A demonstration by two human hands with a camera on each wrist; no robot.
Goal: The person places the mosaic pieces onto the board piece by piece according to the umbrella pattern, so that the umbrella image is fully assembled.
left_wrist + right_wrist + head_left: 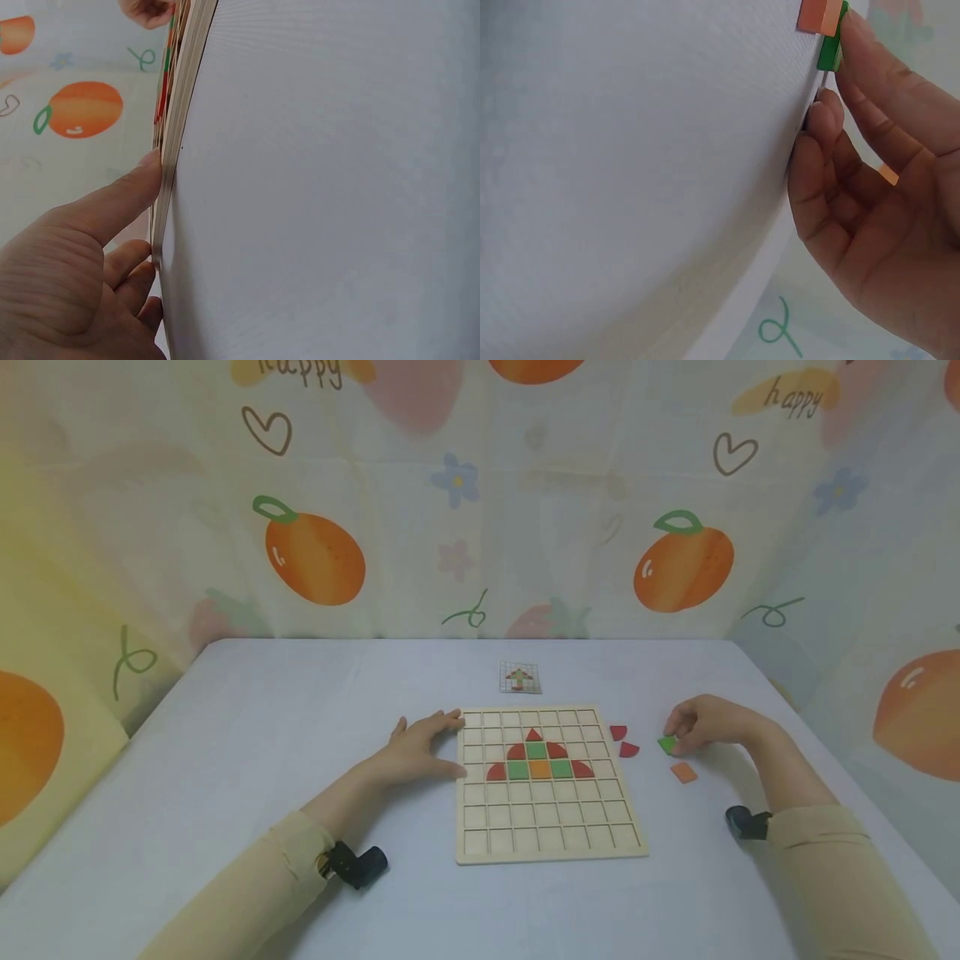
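Well, nearest to me, my beige left sleeve [232, 893] and beige right sleeve [840, 868] are stretching in over the white tabletop [225, 735], each with a small black device at its cuff. Between my arms, the pale wooden board [550, 839] is lying flat, its closest rows of squares showing bare wood. My left hand [416, 750] is touching the board's left edge with thumb and fingers spread, clasping nothing.

Toward the middle of the grid, a row of five is sitting in the squares: an orange square [540, 769] flanked by two green squares [518, 769], with a red curved piece [497, 772] at each end. Beyond it, another green square is lying between two more red curved pieces, and a red triangle [533, 736] is topping them.

Off to the board's right, a loose orange tile [683, 772] is lying just on my side of the green tile [667, 745]. My right hand [701, 725] is pinching that green tile, its fingers curled. Two loose red pieces [629, 749] are resting between that hand and the board, close to its right edge.

Farther out, a small picture card [520, 677] is showing a coloured figure on a grid, and behind everything a fruit-printed cloth [405, 527] is hanging.
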